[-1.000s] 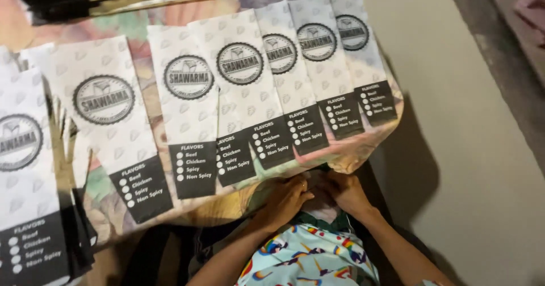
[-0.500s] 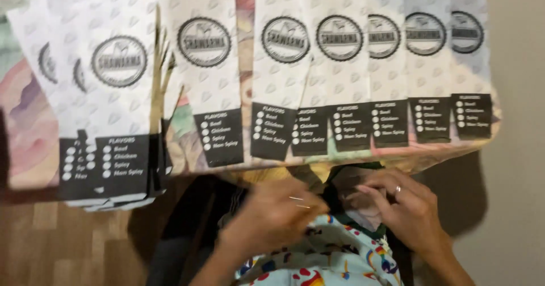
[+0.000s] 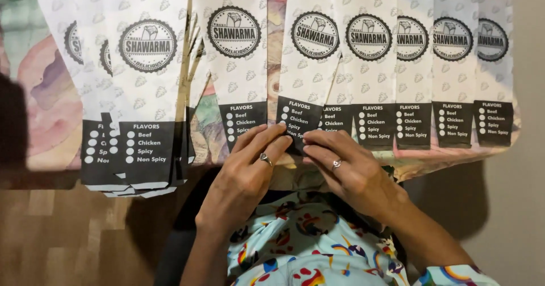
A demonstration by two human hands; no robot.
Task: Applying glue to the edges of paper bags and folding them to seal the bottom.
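Note:
Several white paper bags with a round black emblem and a black lower panel lie side by side along the table's near edge. My left hand (image 3: 250, 169) and my right hand (image 3: 349, 169), each with a ring, meet at the lower edge of one bag (image 3: 309, 64) near the middle of the row. The fingertips of both hands rest on its black panel and pinch its bottom edge. The neighbouring bag (image 3: 235, 64) lies just left of my left fingers.
A thick stack of the same bags (image 3: 142, 93) overhangs the table edge at the left. A pastel patterned cloth (image 3: 40, 93) covers the table. Wooden floor (image 3: 57, 235) shows below left, a beige surface (image 3: 522, 206) at the right. My colourful patterned clothing (image 3: 306, 246) fills the bottom centre.
Both hands have risen from my lap to the lower edge of the middle bag. The view has moved closer and to the left, bringing the stack into the frame.

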